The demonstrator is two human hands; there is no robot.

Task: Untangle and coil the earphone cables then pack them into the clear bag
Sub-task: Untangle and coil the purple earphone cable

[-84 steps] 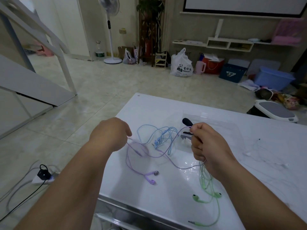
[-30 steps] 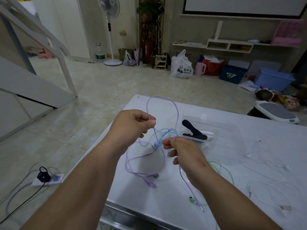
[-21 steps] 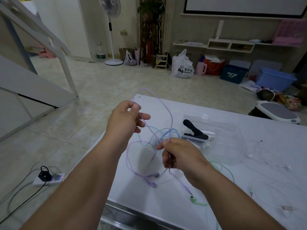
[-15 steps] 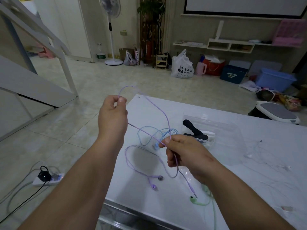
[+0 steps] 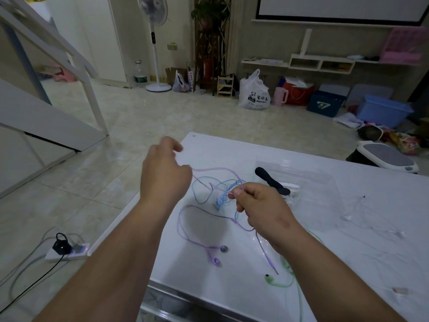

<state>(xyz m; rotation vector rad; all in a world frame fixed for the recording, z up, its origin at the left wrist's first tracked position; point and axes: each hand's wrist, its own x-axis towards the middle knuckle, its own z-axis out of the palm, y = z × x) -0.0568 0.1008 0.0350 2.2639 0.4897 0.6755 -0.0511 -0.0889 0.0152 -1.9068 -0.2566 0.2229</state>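
Observation:
A purple earphone cable (image 5: 185, 228) loops on the white table (image 5: 222, 149); its two earbuds (image 5: 219, 254) lie near the front and its plug (image 5: 271, 266) hangs below my right wrist. My right hand (image 5: 262, 205) pinches this cable between thumb and fingers. From there a raised stretch of it runs left to my left hand (image 5: 162, 175), which holds it above the table's left edge; that hand is blurred. A tangled blue earphone set (image 5: 220, 198) lies between my hands. Green earphones (image 5: 276, 281) lie front right. The clear bag (image 5: 318, 182) lies flat behind my right hand.
A black clip (image 5: 271, 181) rests on the bag's near end. Thin white earphone cables (image 5: 352, 214) are spread on the right of the table. Left of the table, on the floor, lies a power strip (image 5: 67, 249) with cords.
My left hand has come down and right from its raised position, so the purple cable's high loop has dropped. My right hand still pinches the cable in about the same place.

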